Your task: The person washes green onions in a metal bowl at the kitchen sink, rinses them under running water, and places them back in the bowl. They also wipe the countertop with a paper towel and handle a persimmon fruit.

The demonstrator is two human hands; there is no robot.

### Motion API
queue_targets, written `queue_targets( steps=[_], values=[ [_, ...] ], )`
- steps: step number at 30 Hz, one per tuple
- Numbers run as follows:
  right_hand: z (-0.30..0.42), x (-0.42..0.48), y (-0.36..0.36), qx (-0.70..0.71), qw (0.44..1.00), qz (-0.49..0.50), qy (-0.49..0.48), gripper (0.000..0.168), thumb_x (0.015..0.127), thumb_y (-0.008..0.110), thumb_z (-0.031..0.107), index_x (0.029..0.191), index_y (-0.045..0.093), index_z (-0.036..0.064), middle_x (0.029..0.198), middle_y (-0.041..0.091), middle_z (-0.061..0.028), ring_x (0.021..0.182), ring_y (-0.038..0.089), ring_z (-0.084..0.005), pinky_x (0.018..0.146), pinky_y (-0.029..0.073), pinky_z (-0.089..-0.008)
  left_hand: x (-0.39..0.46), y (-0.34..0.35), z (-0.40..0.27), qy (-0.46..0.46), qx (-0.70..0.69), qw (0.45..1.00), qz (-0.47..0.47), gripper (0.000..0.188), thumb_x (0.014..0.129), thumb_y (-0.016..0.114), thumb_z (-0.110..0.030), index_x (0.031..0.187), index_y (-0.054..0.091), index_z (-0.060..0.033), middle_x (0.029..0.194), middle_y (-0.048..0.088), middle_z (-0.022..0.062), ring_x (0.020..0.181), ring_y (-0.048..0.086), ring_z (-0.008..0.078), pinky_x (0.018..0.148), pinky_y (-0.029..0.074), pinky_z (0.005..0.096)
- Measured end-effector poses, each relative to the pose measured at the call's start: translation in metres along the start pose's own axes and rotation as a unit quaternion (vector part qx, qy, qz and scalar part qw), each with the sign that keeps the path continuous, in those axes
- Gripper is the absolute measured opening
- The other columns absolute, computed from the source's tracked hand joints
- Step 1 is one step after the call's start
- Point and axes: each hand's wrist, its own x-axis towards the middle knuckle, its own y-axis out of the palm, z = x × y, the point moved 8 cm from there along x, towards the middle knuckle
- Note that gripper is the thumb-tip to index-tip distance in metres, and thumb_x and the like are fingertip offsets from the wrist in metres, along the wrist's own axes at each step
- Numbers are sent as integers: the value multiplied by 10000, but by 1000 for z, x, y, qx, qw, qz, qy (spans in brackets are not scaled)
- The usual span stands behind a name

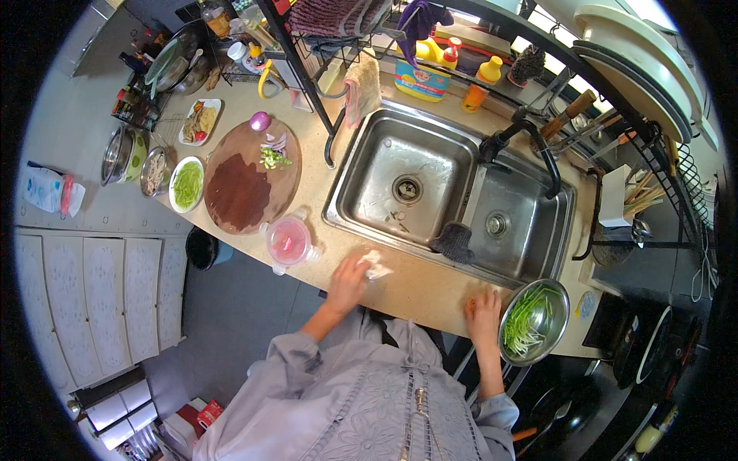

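My left hand (346, 282) grips a crumpled white tissue or cloth (377, 267) against the tan countertop (398, 294), close to its front edge. My right hand (485, 317) rests at the counter's edge with curled fingers. Something reddish-brown shows by those fingers, but I cannot tell whether they hold it. Just right of that hand stands a steel bowl (561, 334) with cut green stalks (526, 325) in it. Left of my left hand is a clear lidded container (288, 241) with pinkish contents. A dark grey cloth (454, 242) hangs over the sink's front rim.
The double steel sink (369, 173) with a black faucet (539, 135) lies ahead. A round cutting board (288, 190) bears a purple onion (260, 121) and chopped pieces (274, 157). Beyond it are a bowl of green shreds (187, 183) and a plate (185, 135). A black rack (323, 109) spans the sink.
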Motion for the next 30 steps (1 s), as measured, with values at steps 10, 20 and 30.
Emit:
queue_targets(
  steps=[10,20,30],
  values=[
    [84,94,24,166,979,15,-114,349,715,638,74,1053,561,40,1132,524,-148,1074,487,-333,920,413,-384,-62,-53,42,-112,-1,993,-30,98,647,506,56,679,511,-37,736,515,106,714,529,311,617,429,414],
    [42,161,4,151,988,42,-2,259,767,620,113,1019,610,54,1017,603,-162,940,575,-348,809,473,-419,-53,-8,53,-74,101,992,9,201,690,535,25,880,554,-38,1065,536,169,996,512,334,833,420,443],
    [-20,191,-3,249,968,17,41,207,781,600,84,977,639,33,878,662,-150,800,644,-238,718,497,-315,-35,8,55,-76,82,991,77,531,740,522,2,1259,430,-66,1382,261,272,1284,260,447,1042,209,556]
  ],
)
